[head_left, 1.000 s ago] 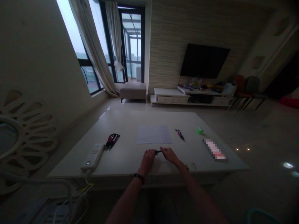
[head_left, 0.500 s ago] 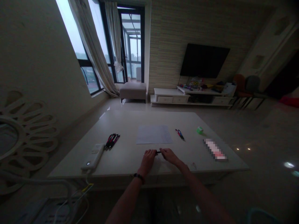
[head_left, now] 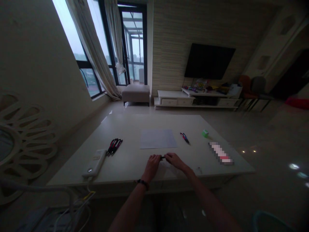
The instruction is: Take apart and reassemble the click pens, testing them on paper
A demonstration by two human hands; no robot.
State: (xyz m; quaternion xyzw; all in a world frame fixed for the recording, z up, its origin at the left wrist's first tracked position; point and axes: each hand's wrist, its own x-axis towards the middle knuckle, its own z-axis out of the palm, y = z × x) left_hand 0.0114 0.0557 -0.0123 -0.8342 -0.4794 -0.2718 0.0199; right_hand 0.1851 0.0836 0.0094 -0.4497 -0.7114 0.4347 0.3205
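Note:
Just in front of the sheet of white paper (head_left: 158, 139), my left hand (head_left: 153, 161) and my right hand (head_left: 174, 160) hold a slim dark pen (head_left: 162, 157) between them. Each has its fingers closed on one end, so only a short middle stretch of the pen shows. Beyond my right hand lie a couple of pens (head_left: 185, 138), side by side. A bunch of several dark and red pens (head_left: 114, 147) rests to the left of the paper.
On the white table (head_left: 130, 167), a power strip (head_left: 95, 163) lies at the left, its cable hanging over the front edge. A small green-and-white block (head_left: 205, 133) and a pixelated flat object (head_left: 220, 153) lie at the right. A bench (head_left: 135, 93) stands beyond.
The whole view has shifted slightly left as the head moved. Both hands stay closed on the pen in much the same place on the table.

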